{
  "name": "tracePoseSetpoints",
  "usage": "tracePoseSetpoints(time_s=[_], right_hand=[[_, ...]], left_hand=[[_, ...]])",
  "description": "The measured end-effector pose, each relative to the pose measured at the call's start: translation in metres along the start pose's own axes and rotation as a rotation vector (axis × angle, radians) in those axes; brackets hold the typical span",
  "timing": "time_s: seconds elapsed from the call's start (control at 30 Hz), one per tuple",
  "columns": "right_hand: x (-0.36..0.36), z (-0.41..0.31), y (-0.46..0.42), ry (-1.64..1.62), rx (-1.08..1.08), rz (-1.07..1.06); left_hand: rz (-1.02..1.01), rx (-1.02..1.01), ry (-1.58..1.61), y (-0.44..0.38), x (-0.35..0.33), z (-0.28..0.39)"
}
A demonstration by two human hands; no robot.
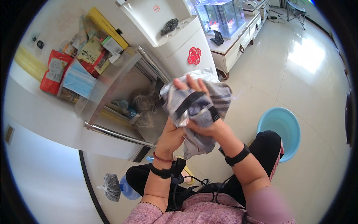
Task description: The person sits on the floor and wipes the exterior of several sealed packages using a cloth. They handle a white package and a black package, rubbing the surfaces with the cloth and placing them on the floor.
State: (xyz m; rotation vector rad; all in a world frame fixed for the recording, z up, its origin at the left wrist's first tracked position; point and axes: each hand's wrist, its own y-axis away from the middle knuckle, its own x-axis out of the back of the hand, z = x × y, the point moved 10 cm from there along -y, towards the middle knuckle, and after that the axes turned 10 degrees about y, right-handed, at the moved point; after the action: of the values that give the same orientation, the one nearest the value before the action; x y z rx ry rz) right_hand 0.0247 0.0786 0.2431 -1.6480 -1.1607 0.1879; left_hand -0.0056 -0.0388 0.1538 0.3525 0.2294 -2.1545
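Observation:
A bundle of grey and white striped cloth (221, 96) with black bands is held up between my hands, in front of a white water dispenser. My left hand (170, 135) grips the bundle from below, its fingers partly hidden by the fabric. My right hand (205, 123) is wrapped in the cloth, with some fingertips showing blurred above its top edge. A pale, shiny part, perhaps plastic, shows behind the bundle. A loose end of the cloth hangs down below my hands.
A light blue basin (293, 131) stands on the floor beside my right knee. At the left is a corner shelf (112, 75) with packets and face masks. The water dispenser (173, 53) and an aquarium (223, 19) on a white cabinet (232, 53) stand ahead. A blue water bottle (130, 189) lies near my left leg.

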Motion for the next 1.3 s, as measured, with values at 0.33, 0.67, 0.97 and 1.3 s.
tracePoseSetpoints(time_s=[0.33, 0.67, 0.97, 1.3], right_hand=[[-0.047, 0.148, 0.101, -0.435, -1.174, -0.254], [-0.034, 0.105, 0.057, -1.315, -0.998, 0.301], [-0.046, 0.083, 0.059, -1.146, -0.980, 0.225], [-0.030, -0.010, 0.025, -0.397, -0.243, -0.188]], left_hand=[[0.116, -0.119, 0.167, 0.019, 0.013, 0.035], [0.291, -0.203, -0.128, -0.006, 0.074, 0.046], [0.114, -0.500, -0.817, -0.013, -0.025, -0.014], [0.074, -0.248, -0.140, -0.018, 0.051, -0.068]])
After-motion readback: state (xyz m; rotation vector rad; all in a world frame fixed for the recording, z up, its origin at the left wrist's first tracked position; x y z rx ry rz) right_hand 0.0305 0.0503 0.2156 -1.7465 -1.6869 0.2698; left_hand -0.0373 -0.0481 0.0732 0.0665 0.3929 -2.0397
